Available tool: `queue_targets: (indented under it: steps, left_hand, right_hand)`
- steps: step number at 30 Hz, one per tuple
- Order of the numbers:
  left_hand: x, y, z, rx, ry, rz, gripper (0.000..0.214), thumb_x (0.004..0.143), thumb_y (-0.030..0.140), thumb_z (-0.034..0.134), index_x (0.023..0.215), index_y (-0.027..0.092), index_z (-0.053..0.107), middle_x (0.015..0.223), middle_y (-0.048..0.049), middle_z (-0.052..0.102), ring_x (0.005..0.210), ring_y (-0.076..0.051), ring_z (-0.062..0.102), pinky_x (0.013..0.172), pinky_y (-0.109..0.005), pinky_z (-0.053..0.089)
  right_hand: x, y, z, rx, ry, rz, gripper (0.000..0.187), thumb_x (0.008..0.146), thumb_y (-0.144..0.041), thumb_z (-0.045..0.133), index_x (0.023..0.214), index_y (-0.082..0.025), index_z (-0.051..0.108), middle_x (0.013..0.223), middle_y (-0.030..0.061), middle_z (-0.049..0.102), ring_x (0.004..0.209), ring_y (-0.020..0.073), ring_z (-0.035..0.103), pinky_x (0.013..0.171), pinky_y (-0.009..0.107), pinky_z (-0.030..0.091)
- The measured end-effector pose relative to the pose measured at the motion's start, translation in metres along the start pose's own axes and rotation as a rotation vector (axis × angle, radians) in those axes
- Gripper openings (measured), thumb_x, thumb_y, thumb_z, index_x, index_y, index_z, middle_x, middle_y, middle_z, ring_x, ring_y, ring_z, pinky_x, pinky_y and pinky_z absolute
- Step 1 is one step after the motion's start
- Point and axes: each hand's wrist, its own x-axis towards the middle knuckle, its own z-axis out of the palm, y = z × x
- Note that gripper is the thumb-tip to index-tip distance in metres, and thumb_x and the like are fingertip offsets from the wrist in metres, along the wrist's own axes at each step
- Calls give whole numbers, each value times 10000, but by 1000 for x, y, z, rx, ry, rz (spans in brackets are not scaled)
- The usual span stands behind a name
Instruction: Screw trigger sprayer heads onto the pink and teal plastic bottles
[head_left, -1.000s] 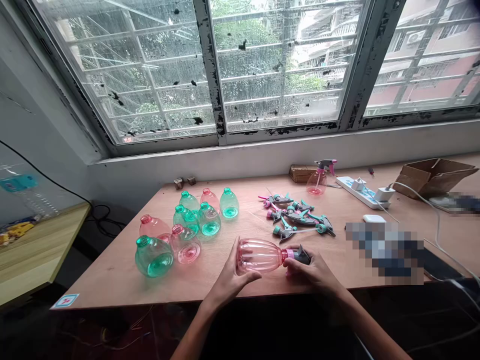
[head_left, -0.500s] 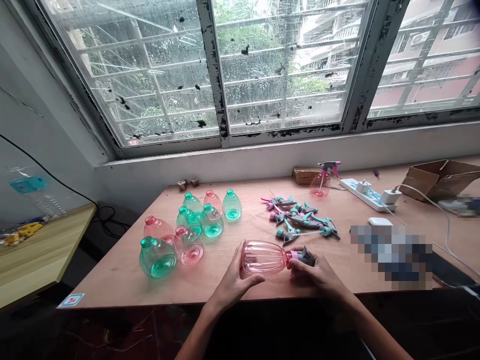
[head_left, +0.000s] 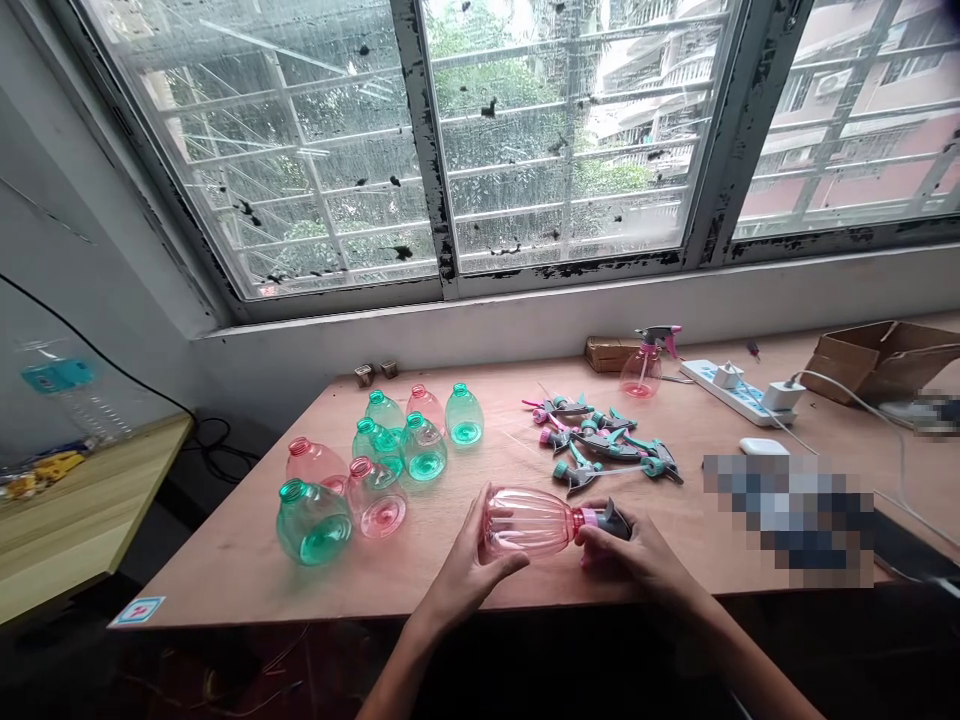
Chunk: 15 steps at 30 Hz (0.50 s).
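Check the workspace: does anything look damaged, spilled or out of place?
The window frame behind the table looks worn: its grey finish is broken by ragged black patches. The loose trigger spray heads lie jumbled beyond the held pink bottle, but I see no spill.

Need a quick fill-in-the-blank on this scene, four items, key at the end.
1. The left hand holds a bottle tinted ____.
2. The right hand grips the spray head at its neck, while the bottle's base faces the ____ hand.
3. In the picture, the loose spray heads lie to the ____ of the headless bottles.
4. The spray bottle beside the brown package stands ____, not on its side.

Missing words: pink; left; right; upright.
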Motion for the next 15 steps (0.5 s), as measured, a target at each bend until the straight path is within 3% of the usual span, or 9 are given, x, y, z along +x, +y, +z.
queue_targets:
  steps: [3,8,15]
  left_hand:
    - [1,3,0,-1,-4,-13,1094,747,298,835,1571,286,115,1580,-141,337,1383,-324,431,1190,-492,283]
    - [-1,6,1,-13,-11,-37,1174,729,281,852,1574,296,37,1491,-147,459,1248,-300,562,1147,-497,343]
    - [-2,3,1,-49,-1,-37,1073,767,395,809,1574,249,118,1478,-172,469,1293,-331,526,1127,-505,369]
  right_hand:
    - [1,0,0,58,4,13,380,833,-394,762,1081,-156,601,769,28,746,630,196,703,646,333,581]
    - [1,-1,1,127,10,28,384,820,-396,776,1079,-165,611,781,10,728,620,178,694,633,318,589]
    - [-3,-9,5,142,38,68,417,781,-430,802,1051,-177,610,752,2,721,607,177,691,616,301,578]
